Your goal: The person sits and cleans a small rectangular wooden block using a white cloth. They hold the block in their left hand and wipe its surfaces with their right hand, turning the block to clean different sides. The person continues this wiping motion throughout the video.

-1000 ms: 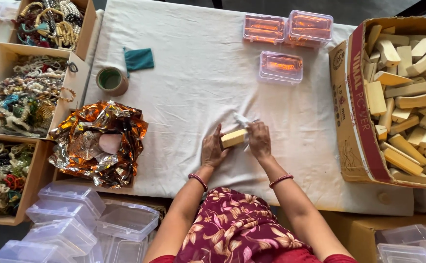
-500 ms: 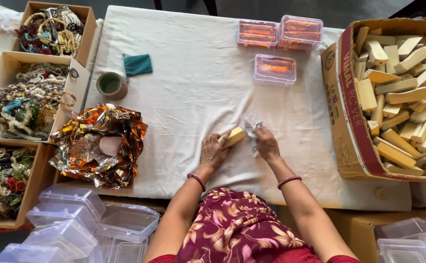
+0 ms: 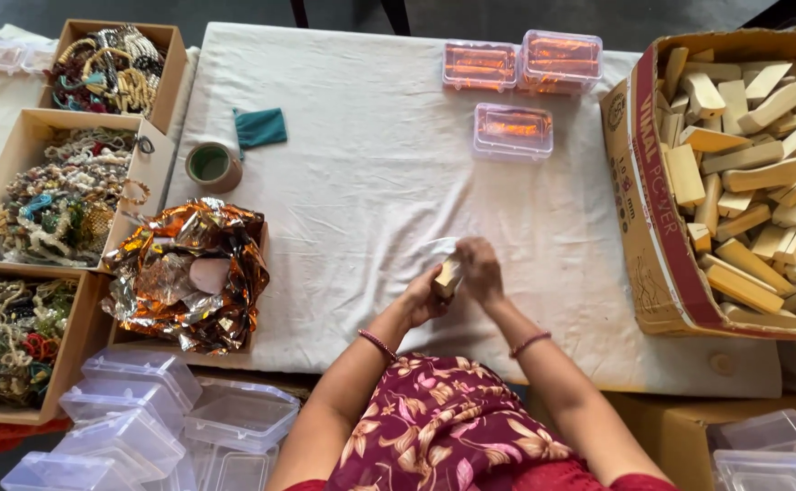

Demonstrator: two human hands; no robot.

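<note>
While both hands pinch one wooden block over tabletop: left hand grips bottom, right hand folds white wrap on top (half-wrapped, by my judgement). Three filled boxes beyond hands; block carton right, many left.

Mostly hidden between both hands: a pale block. Right of them, cut off by the edge: a cardboard box.

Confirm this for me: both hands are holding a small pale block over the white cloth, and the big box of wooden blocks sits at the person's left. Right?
Not quite. Left hand and right hand do hold the small pale block over the white cloth, but the head view shows the big box of wooden blocks at the person's right, not left.
</note>
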